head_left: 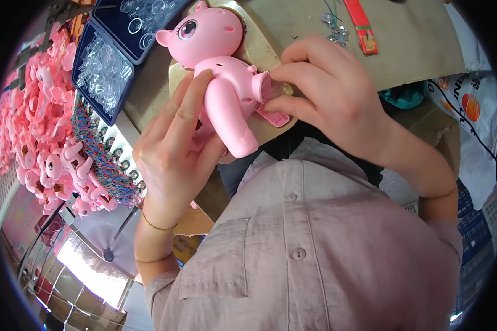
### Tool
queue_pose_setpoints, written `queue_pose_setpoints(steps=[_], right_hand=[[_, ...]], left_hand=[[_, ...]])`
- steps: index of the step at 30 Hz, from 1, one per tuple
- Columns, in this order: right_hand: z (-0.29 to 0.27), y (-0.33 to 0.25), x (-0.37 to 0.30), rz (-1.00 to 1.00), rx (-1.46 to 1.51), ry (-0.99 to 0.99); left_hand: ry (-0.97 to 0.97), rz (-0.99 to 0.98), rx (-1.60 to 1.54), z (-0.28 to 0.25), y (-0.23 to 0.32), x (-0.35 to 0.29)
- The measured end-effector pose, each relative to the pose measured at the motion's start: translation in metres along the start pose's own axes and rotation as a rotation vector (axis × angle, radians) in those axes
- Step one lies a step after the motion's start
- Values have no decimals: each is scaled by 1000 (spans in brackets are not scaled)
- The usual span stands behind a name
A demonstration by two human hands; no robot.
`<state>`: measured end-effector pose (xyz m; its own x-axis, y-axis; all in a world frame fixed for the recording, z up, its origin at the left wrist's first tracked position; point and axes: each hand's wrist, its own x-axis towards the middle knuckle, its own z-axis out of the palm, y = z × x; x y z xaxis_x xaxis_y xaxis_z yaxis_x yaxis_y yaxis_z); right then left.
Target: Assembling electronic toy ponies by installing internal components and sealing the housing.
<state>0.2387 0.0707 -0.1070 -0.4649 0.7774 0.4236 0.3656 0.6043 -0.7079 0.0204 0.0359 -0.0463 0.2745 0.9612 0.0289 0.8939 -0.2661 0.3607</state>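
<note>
The left hand (168, 138) grips the pink toy pony (229, 113) at upper centre, apparently to steady it on its back, while the right hand (337, 88) sets bent fingers and thumb at a leg's open end (261, 86); whether they pinch anything is unclear. Dark blue trays (109, 19) of clear pieces (99, 74) sit upper left on the surface (414, 44), seemingly for easy reach.

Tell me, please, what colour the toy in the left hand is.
The toy is pink, clearest in the head view.
</note>
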Motion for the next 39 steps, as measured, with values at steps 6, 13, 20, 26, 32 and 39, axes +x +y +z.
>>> queue_pose_setpoints(steps=[6, 13, 20, 26, 32, 39], right_hand=[[-4, -8, -3, 196, 147, 84], [-8, -25, -3, 277, 139, 56], [-1, -30, 3, 150, -158, 15], [0, -30, 5, 144, -221, 45], [2, -26, 3, 102, -223, 56], [-2, -21, -1, 83, -206, 6]], left_hand=[[29, 76, -7, 0, -2, 3], [53, 87, -69, 0, -3, 2], [7, 66, -49, -2, -2, 3], [19, 74, -30, -1, -3, 2], [12, 91, -10, -2, -4, 3], [-21, 54, -15, -2, 0, 3]])
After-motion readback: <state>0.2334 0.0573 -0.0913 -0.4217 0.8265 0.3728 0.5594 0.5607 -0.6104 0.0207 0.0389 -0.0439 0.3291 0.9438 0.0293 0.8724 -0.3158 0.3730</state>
